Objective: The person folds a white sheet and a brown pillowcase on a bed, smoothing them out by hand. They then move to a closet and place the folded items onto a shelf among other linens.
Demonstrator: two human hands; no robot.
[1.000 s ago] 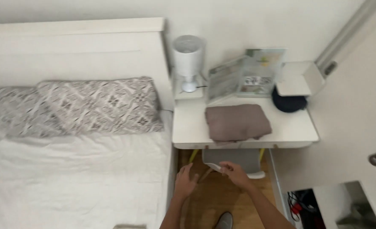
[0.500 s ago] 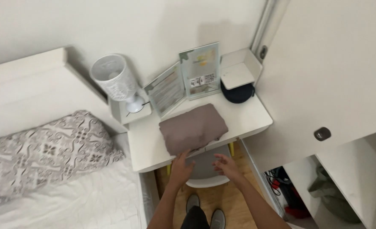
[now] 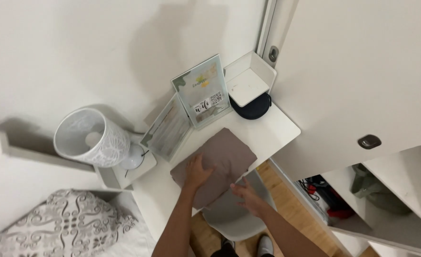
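A folded taupe cloth (image 3: 217,164) is seen lying flat on the white worktop (image 3: 272,131), at the centre of the frame, with its lower corner reaching the front edge of the worktop. The left hand (image 3: 198,172) is laid palm down on the left part of the cloth, fingers spread and unclenched, so that nothing is gripped. The right hand (image 3: 246,196) is held just below the front edge, at the lower corner of the cloth, fingers loosely extended; whether the fabric is touched by it cannot be told.

Behind the cloth, toward the upper middle of the frame, two framed cards (image 3: 191,112) are stood upright against the wall, set at an angle to each other. To their right a small white shelf box (image 3: 248,81) is seen, with a dark round pouch (image 3: 253,107) tucked under it. At the left of the frame a white patterned lamp (image 3: 94,138) is stood on a lower ledge. A patterned pillow (image 3: 63,228) is visible in the lower left corner. Beneath the worktop a pale chair seat (image 3: 229,216) is partly shown, above a wooden floor (image 3: 291,204).
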